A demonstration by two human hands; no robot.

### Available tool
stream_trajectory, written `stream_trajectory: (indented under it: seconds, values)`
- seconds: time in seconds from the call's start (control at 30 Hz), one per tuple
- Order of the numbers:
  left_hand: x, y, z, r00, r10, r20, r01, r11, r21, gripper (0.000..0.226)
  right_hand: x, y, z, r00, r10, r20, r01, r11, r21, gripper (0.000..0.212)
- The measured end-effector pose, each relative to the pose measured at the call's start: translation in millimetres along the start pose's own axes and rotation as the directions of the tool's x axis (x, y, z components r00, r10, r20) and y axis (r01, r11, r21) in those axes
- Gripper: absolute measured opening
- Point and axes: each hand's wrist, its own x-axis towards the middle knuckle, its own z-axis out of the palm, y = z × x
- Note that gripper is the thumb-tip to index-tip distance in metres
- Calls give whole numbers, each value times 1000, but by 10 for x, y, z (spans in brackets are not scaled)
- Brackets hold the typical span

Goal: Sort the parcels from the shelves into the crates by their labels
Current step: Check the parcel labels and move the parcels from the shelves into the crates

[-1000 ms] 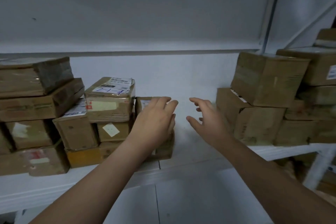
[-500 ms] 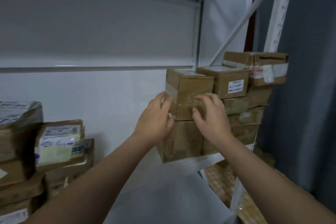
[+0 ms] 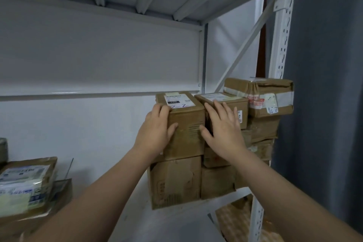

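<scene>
A brown cardboard parcel (image 3: pixel 186 129) with a white label (image 3: pixel 177 100) on top sits on a stack at the right end of the shelf. My left hand (image 3: pixel 157 133) grips its left edge, fingers curled over the top corner and thumb on the front face. My right hand (image 3: pixel 224 129) lies with straight fingers against the front of the neighbouring parcel (image 3: pixel 222 97). Its thumb touches the right front edge of the labelled parcel.
A larger box (image 3: pixel 176 180) carries the gripped parcel. A taped parcel (image 3: pixel 263 96) tops the stack further right. More labelled parcels (image 3: pixel 23 184) lie at the lower left. A white shelf upright (image 3: pixel 280 45) and a grey curtain (image 3: pixel 324 104) bound the right side.
My view swung from the left stack to the right stack. Both hands travelled right and up, and the left hand has closed round the labelled parcel's edge.
</scene>
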Motion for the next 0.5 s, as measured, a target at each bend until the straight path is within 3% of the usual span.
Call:
stream_trajectory:
  seconds: [0.2,0.4,0.5]
  values:
    - [-267,156,-27,998,12,-55,-23,978,-205,36,-25,-10,-25,999,11,-40,-3,982,187,68]
    - [-350,358,3,977,-151,-148,75,903,-422,13,-112,-69,-24,996,-2,-90,25,965,262,54]
    - [-287,424,2,958,-224,-180,113,870,-480,5,-128,-86,8,996,71,-63,-32,877,479,49]
